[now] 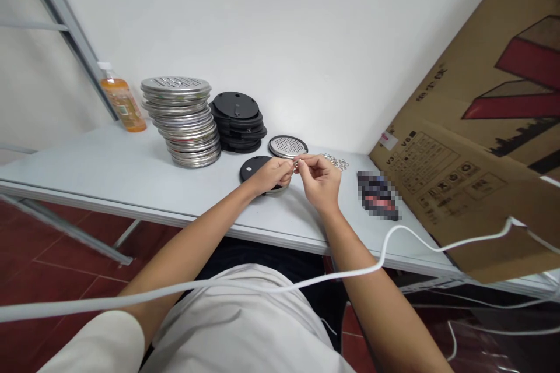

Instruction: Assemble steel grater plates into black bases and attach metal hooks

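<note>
- Left hand (272, 175) & right hand (319, 178): meet fingertip to fingertip above table (109, 169), just in front of perforated metal disc (287, 145).
- Grip: both hands pinch a small metal ring (296, 164) between thumb & fingers; narrow pinch, ring barely visible.
- Black disc (252, 166): lies flat on table, directly under left hand, partly hidden.
- Pile of small rings (336, 161): on table just behind right hand.
- Stack of metal discs (184, 119) & stack of black discs (238, 121): side by side, rear of table.
- Orange bottle (121, 100): upright, far left.
- Cardboard box (481, 128): leans at right.
- White cable (262, 288): crosses foreground over lap.
</note>
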A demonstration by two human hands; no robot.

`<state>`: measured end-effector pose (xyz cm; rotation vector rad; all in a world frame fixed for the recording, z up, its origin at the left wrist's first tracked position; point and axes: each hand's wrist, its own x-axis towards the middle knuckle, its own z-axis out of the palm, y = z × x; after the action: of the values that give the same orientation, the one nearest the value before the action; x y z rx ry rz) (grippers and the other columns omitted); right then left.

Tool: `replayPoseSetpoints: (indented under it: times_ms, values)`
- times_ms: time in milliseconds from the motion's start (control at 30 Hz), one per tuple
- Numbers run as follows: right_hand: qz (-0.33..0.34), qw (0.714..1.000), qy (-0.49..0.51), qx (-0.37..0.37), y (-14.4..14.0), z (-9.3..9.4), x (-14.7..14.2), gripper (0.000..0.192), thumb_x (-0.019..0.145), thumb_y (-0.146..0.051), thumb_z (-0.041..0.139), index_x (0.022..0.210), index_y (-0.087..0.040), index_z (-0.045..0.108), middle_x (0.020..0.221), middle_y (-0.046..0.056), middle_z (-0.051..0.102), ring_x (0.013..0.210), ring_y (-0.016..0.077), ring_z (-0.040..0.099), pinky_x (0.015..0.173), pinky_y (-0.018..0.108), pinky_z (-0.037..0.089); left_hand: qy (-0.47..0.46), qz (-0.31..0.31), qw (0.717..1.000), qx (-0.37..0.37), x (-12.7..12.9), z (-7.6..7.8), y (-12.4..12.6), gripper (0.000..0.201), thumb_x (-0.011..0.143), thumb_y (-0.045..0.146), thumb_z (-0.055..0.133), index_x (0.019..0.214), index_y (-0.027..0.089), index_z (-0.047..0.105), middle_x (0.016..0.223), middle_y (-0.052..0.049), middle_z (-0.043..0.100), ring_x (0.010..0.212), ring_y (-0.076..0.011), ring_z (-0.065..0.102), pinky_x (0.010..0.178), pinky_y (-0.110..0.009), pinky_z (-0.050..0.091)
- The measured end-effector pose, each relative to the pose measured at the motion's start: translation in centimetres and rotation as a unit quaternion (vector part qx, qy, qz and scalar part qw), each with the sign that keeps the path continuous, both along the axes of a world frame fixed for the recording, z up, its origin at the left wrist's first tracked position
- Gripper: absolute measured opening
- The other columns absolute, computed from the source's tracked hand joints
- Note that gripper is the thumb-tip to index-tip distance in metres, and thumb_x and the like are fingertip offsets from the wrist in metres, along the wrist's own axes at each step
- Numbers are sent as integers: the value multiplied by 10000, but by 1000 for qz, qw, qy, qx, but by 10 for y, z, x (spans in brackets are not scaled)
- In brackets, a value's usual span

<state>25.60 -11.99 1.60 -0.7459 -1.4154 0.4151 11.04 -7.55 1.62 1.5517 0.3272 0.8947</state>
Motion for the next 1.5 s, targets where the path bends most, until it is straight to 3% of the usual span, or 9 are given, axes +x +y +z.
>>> replayPoseSetpoints:
  times_ms: [367,667,900,1233,1367,1500]
  values:
    - [-22,1000,-18,-12,-4,5,-1,167,873,-291,653,741,-192,635,911,85,748,799,185,716,755,349,622,20,33,999,24,1,0,-3,383,950,444,502,682,189,401,513,91,291,454,-53,225,466,-227,181]
    - [-26,999,-34,-5,-3,4,0,137,869,-232,642,741,-183,639,905,82,747,789,179,719,740,329,614,14,54,997,43,1,-4,-1,425,965,427,493,639,202,337,508,85,300,462,-51,248,481,-233,203]
    - [-84,987,-133,21,-3,9,6,167,886,-255,611,727,-205,611,898,62,761,776,176,727,707,308,608,21,71,996,57,2,-8,2,418,962,433,478,641,200,345,507,86,306,456,-53,264,480,-227,224]
    - [-156,950,-258,84,-7,20,12,164,897,-212,568,734,-227,569,876,61,766,699,178,705,642,311,568,52,123,990,50,5,0,-6,421,931,483,487,648,198,362,539,69,316,489,-70,307,497,-219,246]
    - [-169,941,-274,101,-6,19,14,165,899,-196,560,738,-228,569,906,70,773,693,180,700,655,319,565,51,140,988,42,7,-1,-5,404,934,496,492,685,189,405,560,65,325,499,-77,331,493,-216,254]
    - [-151,952,-254,85,-3,17,18,167,898,-210,572,731,-221,569,893,68,769,699,180,703,667,322,577,45,126,990,33,7,-3,-3,410,935,527,495,725,181,429,596,60,343,509,-74,332,491,-212,257]
